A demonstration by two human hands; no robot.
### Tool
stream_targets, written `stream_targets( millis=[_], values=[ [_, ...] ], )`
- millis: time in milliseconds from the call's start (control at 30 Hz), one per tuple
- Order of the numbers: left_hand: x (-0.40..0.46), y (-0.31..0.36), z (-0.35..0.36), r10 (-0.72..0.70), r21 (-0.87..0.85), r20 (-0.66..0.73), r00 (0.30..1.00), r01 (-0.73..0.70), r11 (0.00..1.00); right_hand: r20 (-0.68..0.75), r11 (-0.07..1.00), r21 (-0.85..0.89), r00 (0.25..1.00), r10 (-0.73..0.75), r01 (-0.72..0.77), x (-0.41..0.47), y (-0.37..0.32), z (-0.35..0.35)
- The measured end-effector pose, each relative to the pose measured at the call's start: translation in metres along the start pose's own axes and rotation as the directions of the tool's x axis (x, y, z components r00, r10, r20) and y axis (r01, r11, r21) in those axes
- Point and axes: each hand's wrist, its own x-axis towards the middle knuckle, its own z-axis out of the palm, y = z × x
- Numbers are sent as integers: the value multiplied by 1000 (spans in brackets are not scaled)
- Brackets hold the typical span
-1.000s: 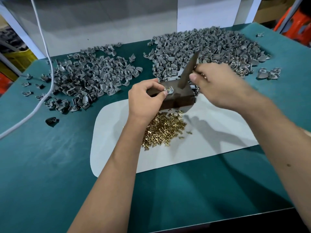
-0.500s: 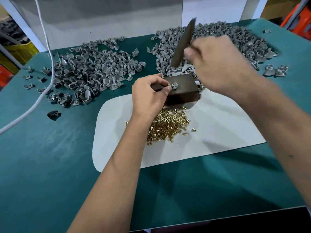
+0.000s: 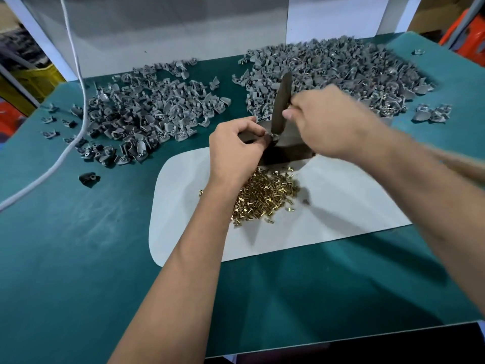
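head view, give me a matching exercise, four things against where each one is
1 bar
2 rivets
3 cord
4 part

a heaped on the mat
b gripped by the right hand
c pinched by the left hand on the block
d trailing across the table at far left

Pairs: 1-b, 2-a, 3-d, 4-c

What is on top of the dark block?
A small grey part, pinched by the left hand, with the tip of the bar down at it. The right hand covers the right side of the block.
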Motion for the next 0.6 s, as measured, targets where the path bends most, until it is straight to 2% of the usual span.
stream_targets(
  millis=[33,133,167,267,300,333,400,433,467,533,600],
  values=[
    [0,0,0,-4,-4,5,1000,4,1000,-17,1000,-16,1000,7,-7,2,1,-7],
    [0,-1,-2,1,15,18,1000,-1,1000,-272,994,113,962,31,0,1,2,-10],
    [1,0,-3,2,20,15,1000,-2,1000,-269,993,116,962,37,-6,0,0,-5],
    [0,2,-4,-2,2,24,1000,2,1000,-11,1000,-16,1000,19,-19,-1,0,6],
    [0,3,-4,-3,-2,27,1000,3,1000,8,999,-30,1000,19,-19,1,3,1],
    [-1,3,-5,-3,-2,26,1000,3,1000,-20,1000,-17,1000,20,-20,5,8,-4],
    [-1,2,-5,-8,5,33,999,8,1000,-234,992,125,972,38,-8,6,12,-7],
    [0,1,-6,-11,4,38,999,11,1000,-290,991,133,957,31,8,3,9,-5],
    [0,1,-5,-15,-5,42,999,16,1000,-257,996,83,966,3,19,2,5,1],
    [-1,2,-5,-21,-40,54,998,23,999,-69,999,-27,997,-26,25,1,1,11],
    [-1,3,-4,-21,-34,55,998,23,999,-22,999,-34,1000,-10,10,3,3,3]
  ],
)
